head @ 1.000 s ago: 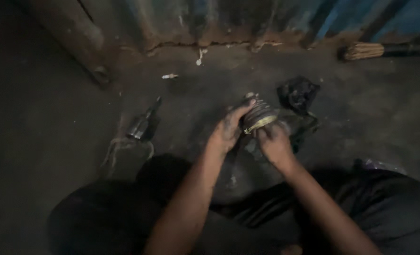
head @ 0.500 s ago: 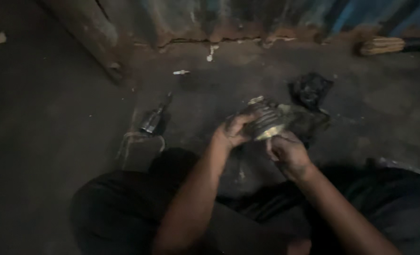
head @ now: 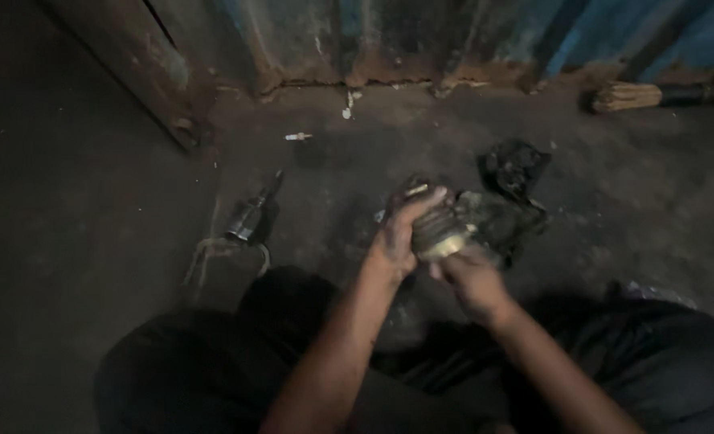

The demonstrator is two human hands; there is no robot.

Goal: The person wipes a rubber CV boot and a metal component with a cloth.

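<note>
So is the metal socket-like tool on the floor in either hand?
No, the metal tool lies on the floor left of both hands, which grip a ribbed part.

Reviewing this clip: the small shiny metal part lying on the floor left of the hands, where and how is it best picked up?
Probably by its thick silvery body, pinched across from above. The metal part lies flat on the floor, wide end toward the person, tapering to a thin dark tip. Wire loops trail from its near end, so approach from the open left side.
</note>
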